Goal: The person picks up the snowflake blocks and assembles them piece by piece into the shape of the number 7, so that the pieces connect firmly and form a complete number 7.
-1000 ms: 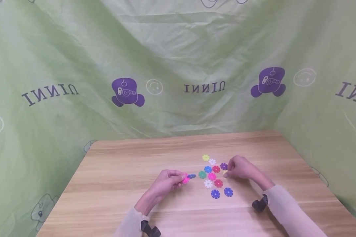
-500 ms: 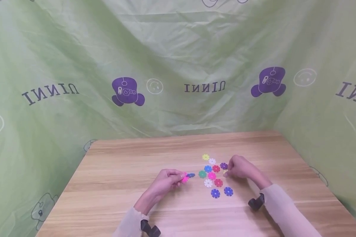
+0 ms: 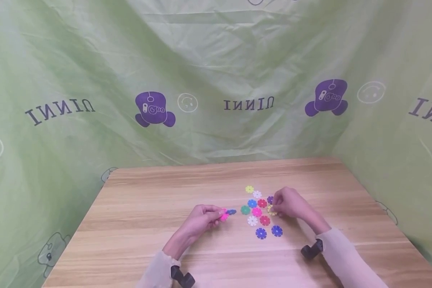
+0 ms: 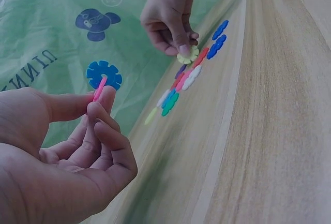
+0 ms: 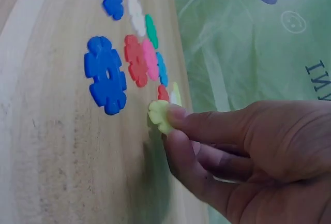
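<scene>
My left hand (image 3: 201, 219) pinches a pink snowflake disc (image 4: 100, 88) between thumb and index finger. A blue snowflake disc (image 4: 104, 74) is slotted into it crosswise and points to the right in the head view. Across the cluster, my right hand (image 3: 292, 203) pinches a pale yellow snowflake disc (image 5: 160, 116), which looks tilted up off the table. Close by the right fingertips lies a purple disc (image 3: 270, 199), partly covered by that hand. Between the two hands are a green disc (image 3: 245, 210), a pink disc (image 3: 257, 212) and a red disc (image 3: 265, 220).
Two dark blue discs (image 3: 261, 233) lie nearest the person. White discs (image 3: 252, 221), a light blue disc (image 3: 252, 203) and a yellow disc (image 3: 249, 189) lie flat on the wooden table (image 3: 147, 192). A green printed curtain (image 3: 209, 72) hangs behind and beside it.
The pale yellow disc at my right fingertips has come into fuller view, tilted up in the pinch. My left hand keeps its joined pink and blue discs almost still.
</scene>
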The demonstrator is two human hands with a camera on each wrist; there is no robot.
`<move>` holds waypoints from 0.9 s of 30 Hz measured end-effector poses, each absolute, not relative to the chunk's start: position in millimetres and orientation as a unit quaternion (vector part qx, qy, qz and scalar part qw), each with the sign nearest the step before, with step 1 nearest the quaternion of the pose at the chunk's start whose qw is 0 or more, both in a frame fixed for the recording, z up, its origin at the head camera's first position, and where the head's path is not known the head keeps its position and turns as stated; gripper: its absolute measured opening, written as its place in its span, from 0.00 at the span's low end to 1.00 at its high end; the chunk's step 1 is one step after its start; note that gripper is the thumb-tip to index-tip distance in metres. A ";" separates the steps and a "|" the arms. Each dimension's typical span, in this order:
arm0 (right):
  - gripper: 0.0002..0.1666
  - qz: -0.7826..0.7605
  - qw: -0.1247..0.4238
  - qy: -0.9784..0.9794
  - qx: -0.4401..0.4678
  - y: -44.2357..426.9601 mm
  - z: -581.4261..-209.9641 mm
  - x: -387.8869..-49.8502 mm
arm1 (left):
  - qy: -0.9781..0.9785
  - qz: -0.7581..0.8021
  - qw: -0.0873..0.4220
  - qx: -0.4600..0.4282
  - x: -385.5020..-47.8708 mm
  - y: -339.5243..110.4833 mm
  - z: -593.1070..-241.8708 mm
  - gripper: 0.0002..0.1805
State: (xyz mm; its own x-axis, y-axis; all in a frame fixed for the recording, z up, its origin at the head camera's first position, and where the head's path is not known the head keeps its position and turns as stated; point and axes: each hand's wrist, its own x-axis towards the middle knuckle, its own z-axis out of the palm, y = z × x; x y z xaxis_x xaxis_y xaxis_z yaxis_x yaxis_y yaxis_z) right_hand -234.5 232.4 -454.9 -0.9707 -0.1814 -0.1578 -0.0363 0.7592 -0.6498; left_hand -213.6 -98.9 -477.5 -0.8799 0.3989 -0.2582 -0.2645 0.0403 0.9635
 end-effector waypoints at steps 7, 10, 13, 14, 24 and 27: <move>0.05 -0.419 0.122 0.897 -0.069 229.1 -451.3 -227.1 | 0.682 0.689 0.242 0.046 -214.0 -100.4 -479.1 0.15; 0.05 -0.429 0.117 0.894 -0.062 223.9 -449.3 -224.8 | 0.683 0.688 0.241 0.047 -214.0 -100.4 -479.1 0.15; 0.05 -0.440 0.111 0.889 -0.057 217.2 -445.5 -221.9 | 0.684 0.687 0.241 0.046 -213.8 -100.0 -478.9 0.15; 0.05 -0.448 0.110 0.886 -0.057 214.8 -444.1 -220.7 | 0.684 0.687 0.242 0.046 -213.7 -99.9 -478.9 0.15; 0.12 -0.542 0.119 0.829 -0.074 196.4 -436.8 -213.8 | 0.682 0.689 0.238 0.054 -214.0 -98.3 -477.4 0.16; 0.14 -0.565 0.132 0.812 -0.064 191.9 -435.5 -211.7 | 0.684 0.688 0.238 0.049 -213.8 -98.6 -477.2 0.16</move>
